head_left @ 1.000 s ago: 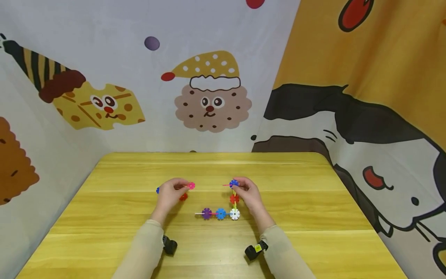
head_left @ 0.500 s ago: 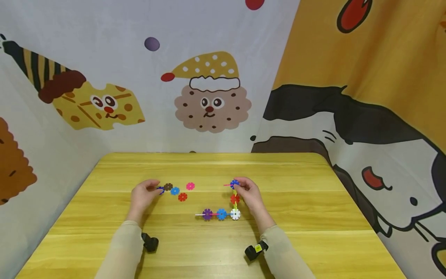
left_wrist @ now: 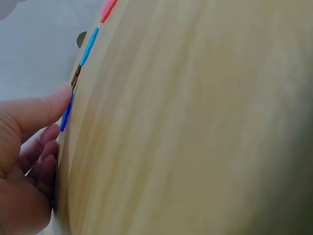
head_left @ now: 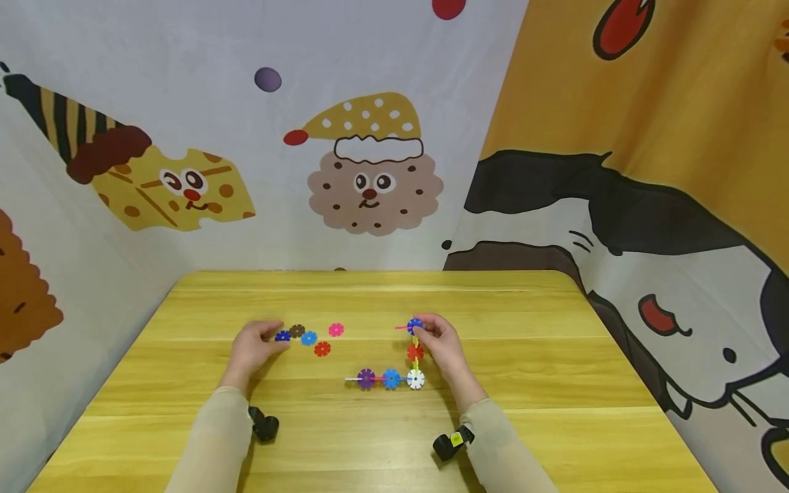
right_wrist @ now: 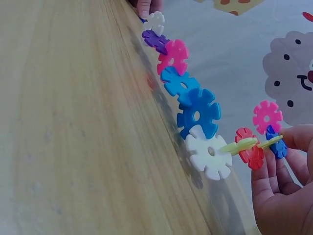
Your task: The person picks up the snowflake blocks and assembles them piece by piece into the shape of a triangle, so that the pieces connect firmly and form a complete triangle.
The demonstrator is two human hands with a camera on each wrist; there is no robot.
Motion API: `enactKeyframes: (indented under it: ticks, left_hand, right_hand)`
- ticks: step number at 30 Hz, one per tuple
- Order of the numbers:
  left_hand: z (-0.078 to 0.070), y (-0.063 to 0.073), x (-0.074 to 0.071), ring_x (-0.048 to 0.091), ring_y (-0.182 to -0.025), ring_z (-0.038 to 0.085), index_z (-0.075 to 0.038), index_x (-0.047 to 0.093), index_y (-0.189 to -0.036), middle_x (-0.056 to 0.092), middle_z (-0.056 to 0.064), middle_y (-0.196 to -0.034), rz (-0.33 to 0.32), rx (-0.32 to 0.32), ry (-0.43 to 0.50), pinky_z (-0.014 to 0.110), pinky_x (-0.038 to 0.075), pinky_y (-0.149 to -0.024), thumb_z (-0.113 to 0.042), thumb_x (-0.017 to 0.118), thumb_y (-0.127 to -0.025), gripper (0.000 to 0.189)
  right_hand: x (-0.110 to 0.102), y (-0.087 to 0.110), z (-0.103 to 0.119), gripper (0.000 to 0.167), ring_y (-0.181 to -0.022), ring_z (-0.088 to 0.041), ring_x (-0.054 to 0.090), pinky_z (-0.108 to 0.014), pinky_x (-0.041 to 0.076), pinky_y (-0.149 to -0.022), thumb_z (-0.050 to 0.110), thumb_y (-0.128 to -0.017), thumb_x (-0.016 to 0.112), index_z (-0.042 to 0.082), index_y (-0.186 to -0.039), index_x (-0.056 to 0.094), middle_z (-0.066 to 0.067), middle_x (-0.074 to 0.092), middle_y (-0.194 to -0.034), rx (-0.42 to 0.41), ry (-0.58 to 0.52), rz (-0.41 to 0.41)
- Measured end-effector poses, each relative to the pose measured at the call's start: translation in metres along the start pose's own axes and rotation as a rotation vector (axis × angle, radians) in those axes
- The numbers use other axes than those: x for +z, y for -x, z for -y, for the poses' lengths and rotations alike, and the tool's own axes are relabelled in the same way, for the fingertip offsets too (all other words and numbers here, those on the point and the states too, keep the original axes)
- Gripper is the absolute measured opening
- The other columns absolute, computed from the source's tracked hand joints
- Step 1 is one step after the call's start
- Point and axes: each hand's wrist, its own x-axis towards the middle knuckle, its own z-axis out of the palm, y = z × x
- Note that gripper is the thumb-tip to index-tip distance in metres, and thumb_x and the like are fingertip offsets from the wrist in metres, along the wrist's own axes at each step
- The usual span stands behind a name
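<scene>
In the head view my left hand [head_left: 249, 349] is at the left of several loose notched plastic discs. Its thumb and forefinger are spread on either side of a dark blue disc [head_left: 283, 336]; the left wrist view shows the thumb tip beside that blue disc [left_wrist: 67, 113]. My right hand [head_left: 442, 342] pinches the dark blue disc [head_left: 415, 326] at the far end of an L-shaped chain of interlocked discs. That chain runs through a red disc [head_left: 415, 352], a white corner disc [head_left: 416, 378] and a light blue disc [head_left: 391, 378] to a purple disc [head_left: 366, 378].
Beside the left hand lie a brown disc [head_left: 298, 331], a light blue disc [head_left: 309, 338], a red disc [head_left: 322, 349] and a pink disc [head_left: 335, 329]. The wooden table [head_left: 524, 445] meets a cartoon-printed curtain [head_left: 277, 246] at its back edge.
My left hand has moved left from the pink disc to the dark blue one, then its thumb and forefinger have spread apart. The right hand still holds the chain in the same place.
</scene>
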Motion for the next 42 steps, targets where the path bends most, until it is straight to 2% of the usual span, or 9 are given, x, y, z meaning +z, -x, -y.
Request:
enactKeyframes:
  ticks: [5, 9, 12, 18, 23, 28, 32, 37, 42]
  left_hand:
    - [-0.002, -0.006, 0.006, 0.050, -0.120, 0.045, 0.005, 0.058, -0.133, 0.055, 0.029, -0.131, -0.005, 0.056, -0.010, 0.056, 0.041, -0.103, -0.014, 0.079, -0.086, 0.055]
    - [-0.004, -0.011, 0.012, 0.049, -0.121, 0.047, 0.004, 0.062, -0.129, 0.055, 0.029, -0.130, -0.022, 0.111, -0.050, 0.058, 0.037, -0.105, -0.014, 0.079, -0.085, 0.050]
    - [-0.006, -0.013, 0.015, 0.049, -0.119, 0.047, 0.004, 0.066, -0.124, 0.057, 0.028, -0.127, -0.037, 0.123, -0.091, 0.060, 0.036, -0.104, -0.013, 0.078, -0.086, 0.043]
    - [-0.009, -0.016, 0.018, 0.050, -0.115, 0.045, 0.002, 0.068, -0.115, 0.059, 0.025, -0.122, -0.039, 0.052, -0.107, 0.059, 0.037, -0.101, -0.013, 0.076, -0.088, 0.032]
    - [-0.007, -0.017, 0.020, 0.057, -0.103, 0.037, 0.000, 0.064, -0.113, 0.063, 0.020, -0.110, -0.061, -0.018, 0.013, 0.053, 0.045, -0.092, -0.009, 0.077, -0.087, 0.031]
    - [-0.010, -0.017, 0.019, 0.061, -0.097, 0.033, 0.000, 0.065, -0.117, 0.063, 0.016, -0.102, -0.124, -0.023, 0.102, 0.044, 0.051, -0.083, -0.007, 0.077, -0.086, 0.034]
    - [-0.023, -0.015, 0.022, 0.061, -0.092, 0.029, -0.002, 0.067, -0.118, 0.067, 0.014, -0.101, -0.129, 0.033, 0.129, 0.035, 0.052, -0.076, -0.003, 0.075, -0.087, 0.032]
    - [-0.049, -0.013, 0.036, 0.063, -0.092, 0.027, -0.001, 0.070, -0.116, 0.070, 0.015, -0.101, -0.094, 0.127, 0.232, 0.028, 0.051, -0.077, 0.003, 0.069, -0.090, 0.026]
    - [-0.076, -0.008, 0.058, 0.063, -0.085, 0.023, -0.003, 0.071, -0.113, 0.070, 0.013, -0.096, -0.034, 0.138, 0.338, 0.027, 0.054, -0.071, 0.005, 0.070, -0.089, 0.026]
  right_hand:
    - [-0.001, 0.000, 0.001, 0.031, -0.082, -0.012, 0.054, -0.020, 0.051, -0.069, -0.006, -0.091, 0.064, -0.016, -0.120, 0.058, -0.007, 0.059, -0.094, 0.007, -0.004, -0.006]
    - [0.000, 0.000, 0.001, 0.031, -0.083, -0.013, 0.053, -0.020, 0.051, -0.071, -0.006, -0.092, 0.063, -0.016, -0.121, 0.057, -0.007, 0.058, -0.094, 0.009, 0.005, 0.001]
    - [0.000, 0.001, 0.002, 0.031, -0.083, -0.013, 0.053, -0.020, 0.051, -0.071, -0.006, -0.092, 0.063, -0.016, -0.121, 0.057, -0.007, 0.058, -0.095, 0.000, 0.015, 0.003]
    - [0.002, 0.001, 0.004, 0.032, -0.083, -0.012, 0.053, -0.019, 0.050, -0.069, -0.007, -0.091, 0.064, -0.016, -0.120, 0.058, -0.008, 0.060, -0.095, -0.015, 0.012, -0.008]
    - [0.002, 0.001, 0.003, 0.031, -0.084, -0.012, 0.054, -0.018, 0.050, -0.070, -0.006, -0.091, 0.064, -0.016, -0.120, 0.058, -0.008, 0.060, -0.095, -0.006, 0.010, -0.010]
    - [0.002, 0.001, 0.002, 0.031, -0.084, -0.012, 0.054, -0.018, 0.051, -0.071, -0.006, -0.091, 0.064, -0.016, -0.120, 0.057, -0.007, 0.059, -0.094, 0.000, 0.004, -0.010]
    - [0.002, 0.001, 0.002, 0.030, -0.084, -0.012, 0.054, -0.018, 0.051, -0.071, -0.006, -0.092, 0.064, -0.016, -0.120, 0.058, -0.007, 0.059, -0.094, 0.005, 0.013, -0.014]
    - [0.002, 0.001, 0.003, 0.030, -0.084, -0.013, 0.054, -0.019, 0.051, -0.071, -0.006, -0.092, 0.063, -0.016, -0.120, 0.057, -0.007, 0.059, -0.095, 0.009, 0.019, -0.014]
    - [0.002, 0.000, 0.002, 0.032, -0.083, -0.012, 0.053, -0.018, 0.050, -0.070, -0.006, -0.091, 0.064, -0.017, -0.120, 0.057, -0.007, 0.059, -0.093, 0.008, 0.002, -0.018]
